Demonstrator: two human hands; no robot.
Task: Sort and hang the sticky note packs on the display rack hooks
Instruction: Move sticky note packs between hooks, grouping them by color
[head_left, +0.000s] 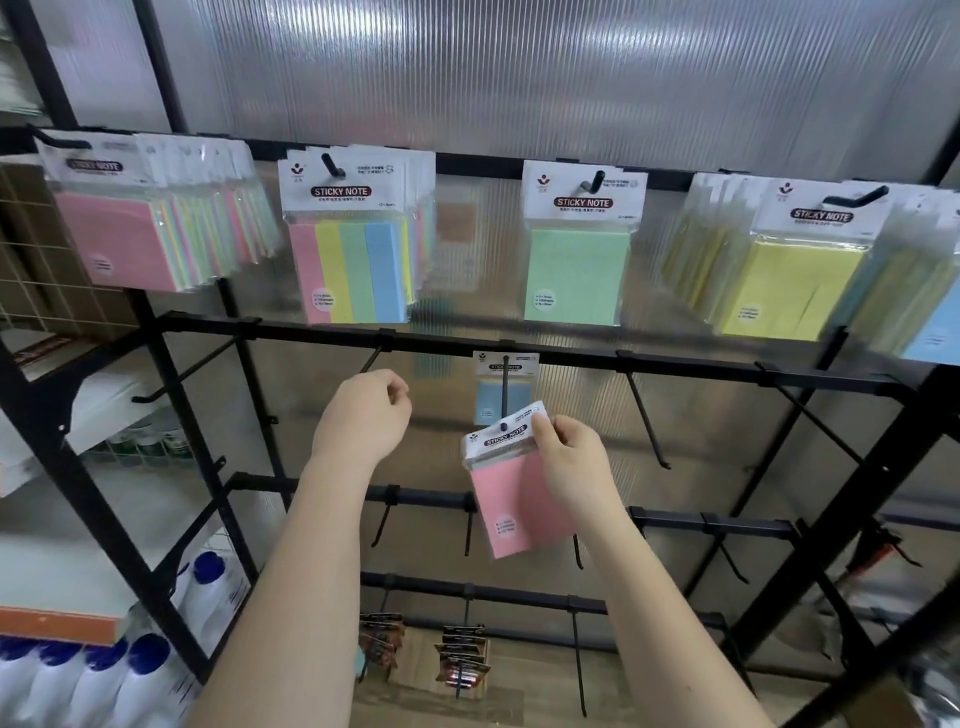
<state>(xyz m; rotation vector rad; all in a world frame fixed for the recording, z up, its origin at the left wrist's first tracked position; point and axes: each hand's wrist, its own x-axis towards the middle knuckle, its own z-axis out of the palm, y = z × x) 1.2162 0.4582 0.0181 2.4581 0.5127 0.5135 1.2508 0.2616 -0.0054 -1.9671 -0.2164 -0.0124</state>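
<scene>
black display rack (571, 358), sticky note packs (348, 249) on hooks (505, 384)

Matt black metal rack bars (571, 358) and hooks (505, 389), glossy clear plastic wrap on pink paper sticky note pack (511, 499), white card header (506, 434), ribbed translucent plastic back panel (519, 78), glossy white plastic bottles (156, 680).
</scene>
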